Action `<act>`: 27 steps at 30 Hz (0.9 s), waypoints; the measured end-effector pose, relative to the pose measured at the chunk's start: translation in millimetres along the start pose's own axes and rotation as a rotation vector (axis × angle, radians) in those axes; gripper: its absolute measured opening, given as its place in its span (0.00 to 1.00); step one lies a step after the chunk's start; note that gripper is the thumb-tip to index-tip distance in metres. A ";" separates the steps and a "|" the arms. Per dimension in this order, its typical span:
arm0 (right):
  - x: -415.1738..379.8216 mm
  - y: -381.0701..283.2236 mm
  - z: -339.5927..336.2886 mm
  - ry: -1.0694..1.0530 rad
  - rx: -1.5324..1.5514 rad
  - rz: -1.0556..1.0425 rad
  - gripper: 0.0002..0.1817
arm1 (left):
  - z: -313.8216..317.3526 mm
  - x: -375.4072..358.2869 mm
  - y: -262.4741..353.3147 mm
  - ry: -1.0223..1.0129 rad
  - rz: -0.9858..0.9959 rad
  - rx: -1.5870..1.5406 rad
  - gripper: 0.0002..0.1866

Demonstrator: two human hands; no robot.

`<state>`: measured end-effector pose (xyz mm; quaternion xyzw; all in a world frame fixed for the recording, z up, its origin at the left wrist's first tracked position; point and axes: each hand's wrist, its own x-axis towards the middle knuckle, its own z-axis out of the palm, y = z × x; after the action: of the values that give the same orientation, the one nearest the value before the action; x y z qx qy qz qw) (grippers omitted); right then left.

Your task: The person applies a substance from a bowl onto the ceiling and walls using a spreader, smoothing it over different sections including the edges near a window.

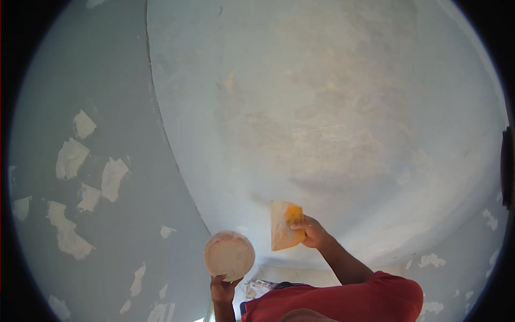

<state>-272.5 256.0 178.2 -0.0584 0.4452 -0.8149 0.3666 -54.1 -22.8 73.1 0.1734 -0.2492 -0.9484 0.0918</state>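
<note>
My left hand (222,290) holds a round, shallow bowl (229,255) from below, its fingers wrapped at the near rim. The inside of the bowl is coated with pale, beige filler. In my right hand (312,232) is a yellow plastic spreader (283,231), gripped between thumb and fingers. Whitish filler smears its wide edge, and a brighter orange patch shows near the thumb. The spreader is to the right of the bowl and apart from it, overlapping the lower part of the pale wall (300,177) in this view.
A dark crack line (167,134) divides the pale wall from a blue-grey wall (129,177) at left, which carries several whitish filler patches (72,158). More patches (432,261) mark the lower right. Printed papers (258,288) lie below, beside my red sleeve (394,295).
</note>
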 end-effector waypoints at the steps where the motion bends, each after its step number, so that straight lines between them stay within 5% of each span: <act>1: -6.6 -12.7 8.4 0.027 0.050 -0.048 0.23 | 8.6 5.7 -3.3 0.003 0.008 0.003 0.40; 5: -6.2 -57.7 18.2 0.131 0.232 -0.164 0.23 | 40.2 27.1 -25.3 -0.041 -0.046 0.036 0.39; 9: 0.5 -143.2 40.7 0.216 -0.262 -0.655 0.20 | 51.1 37.3 -39.6 -0.064 -0.071 0.038 0.40; 11: -7.2 -212.0 77.9 0.396 -0.781 -1.072 0.22 | 48.9 39.4 -45.4 -0.070 -0.075 0.030 0.39; 12: -20.3 -241.9 118.6 0.718 -1.163 -1.133 0.20 | 47.5 40.1 -47.0 -0.072 -0.085 0.023 0.39; 13: -9.3 -274.5 129.1 0.722 -1.504 -1.615 0.17 | 46.2 40.3 -46.6 -0.078 -0.085 0.022 0.39; 16: 14.6 -359.7 190.5 0.680 -1.956 -2.388 0.18 | 43.4 41.6 -47.8 -0.100 -0.064 0.035 0.38; 22: 67.7 -401.8 241.6 1.031 -2.419 -2.246 0.19 | 38.5 32.7 -42.5 -0.047 -0.010 0.019 0.38; 24: 85.5 -406.9 240.0 1.251 -2.482 -2.042 0.20 | 34.0 30.7 -41.9 -0.056 0.020 -0.023 0.38; 27: 106.4 -399.1 219.0 1.292 -2.506 -2.203 0.22 | 18.4 27.3 -40.9 -0.001 -0.014 -0.023 0.38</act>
<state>-475.0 171.1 590.9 0.2185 -0.5550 -0.2398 0.7660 -89.8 13.3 59.8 0.1736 -0.2373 -0.9518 0.0872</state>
